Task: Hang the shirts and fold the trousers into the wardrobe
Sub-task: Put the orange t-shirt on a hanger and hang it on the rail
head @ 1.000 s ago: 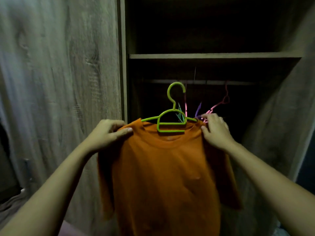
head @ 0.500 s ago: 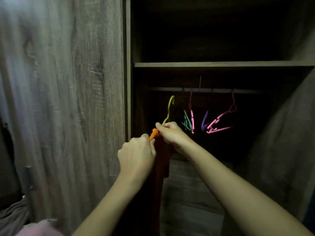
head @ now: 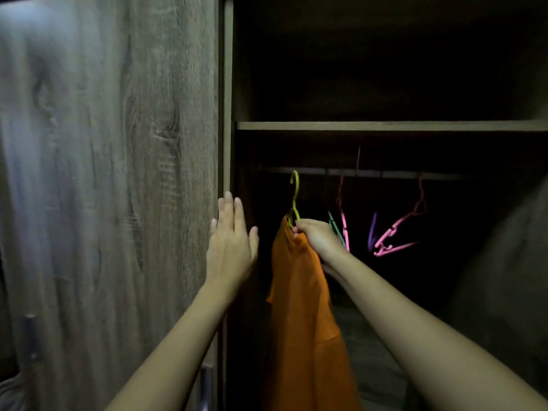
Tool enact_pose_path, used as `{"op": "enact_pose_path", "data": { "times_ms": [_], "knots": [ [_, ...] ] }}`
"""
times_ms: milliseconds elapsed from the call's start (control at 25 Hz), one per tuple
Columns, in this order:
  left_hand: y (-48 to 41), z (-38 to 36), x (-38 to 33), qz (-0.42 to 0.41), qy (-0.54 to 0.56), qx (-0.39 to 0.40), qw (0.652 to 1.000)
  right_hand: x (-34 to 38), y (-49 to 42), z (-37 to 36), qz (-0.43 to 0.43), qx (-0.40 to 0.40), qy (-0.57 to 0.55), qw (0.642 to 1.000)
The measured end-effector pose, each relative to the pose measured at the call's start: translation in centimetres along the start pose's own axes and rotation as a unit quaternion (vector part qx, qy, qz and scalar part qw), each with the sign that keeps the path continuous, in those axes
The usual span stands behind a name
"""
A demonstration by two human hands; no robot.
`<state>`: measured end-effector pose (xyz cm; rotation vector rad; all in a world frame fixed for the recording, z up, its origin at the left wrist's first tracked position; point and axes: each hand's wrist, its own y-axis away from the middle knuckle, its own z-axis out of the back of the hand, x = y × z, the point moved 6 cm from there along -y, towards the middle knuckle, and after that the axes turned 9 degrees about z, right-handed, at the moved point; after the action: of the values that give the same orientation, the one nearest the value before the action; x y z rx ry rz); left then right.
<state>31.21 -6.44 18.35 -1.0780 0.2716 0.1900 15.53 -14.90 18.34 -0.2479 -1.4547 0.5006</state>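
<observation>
So the orange shirt (head: 299,292) is on the yellow-green hanger (head: 294,200), turned edge-on to us so it just drops as a narrow strip of cloth, inside the open wardrobe near its left side. The hanger's hook pokes up right at the hanging rail (head: 370,173); it's dark in there and we honestly can't tell if the hook is over the rail or only next to it.

Our right hand (head: 315,235) is closed around the hanger's neck and the shirt collar, fingers curled tight on it, forearm running in from the lower right. Our left hand (head: 232,244) is flat, fingers straight and close together, palm facing the wardrobe's left upright (head: 227,84), right at the edge where the closed wood-grain door (head: 112,173) meets the opening. Looks like it's touching or almost touching that edge, hard to call. It's holding nothing.

Further right along the rail there are bare hangers: a pink one (head: 344,221) hanging edge-on with a green one (head: 335,226) just beside it, right behind our right wrist, then a bit of purple (head: 372,229) and another pink hanger (head: 397,232) tilted at an angle, well apart from the shirt. Above the rail sits a shelf (head: 385,126), and everything above that is too dark to make out.
</observation>
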Motion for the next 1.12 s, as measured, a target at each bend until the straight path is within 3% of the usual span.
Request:
{"op": "enact_pose_path", "data": {
  "times_ms": [120,240,360,600,720,840,1120],
  "knots": [
    [-1.8,-4.2,3.4,-0.014,-0.072,-0.006,0.997,0.5,-2.2,0.6,0.017,0.002,0.035,0.999],
    [-2.5,-5.8,4.9,-0.077,-0.123,-0.102,0.984,0.1,-5.6,0.6,0.017,0.018,0.037,0.999],
    [-2.2,-5.9,5.4,-0.091,-0.093,-0.169,0.977,-0.7,-9.4,0.1,-0.01,0.03,0.012,0.999],
    [-2.6,-6.5,6.7,-0.048,-0.058,-0.215,0.974,-1.3,-14.7,-2.2,-0.01,0.044,0.11,0.993],
    [-2.6,-6.3,6.9,-0.059,-0.033,-0.215,0.974,0.0,-16.7,-3.0,0.055,0.079,0.269,0.958],
    [-2.6,-6.3,6.9,-0.062,-0.017,-0.213,0.975,-0.7,-18.0,-3.5,0.039,0.119,0.366,0.922],
    [-3.0,-6.4,6.9,-0.062,-0.034,-0.221,0.973,-4.2,-18.8,-3.7,0.025,0.158,0.445,0.881]
  ]
}}
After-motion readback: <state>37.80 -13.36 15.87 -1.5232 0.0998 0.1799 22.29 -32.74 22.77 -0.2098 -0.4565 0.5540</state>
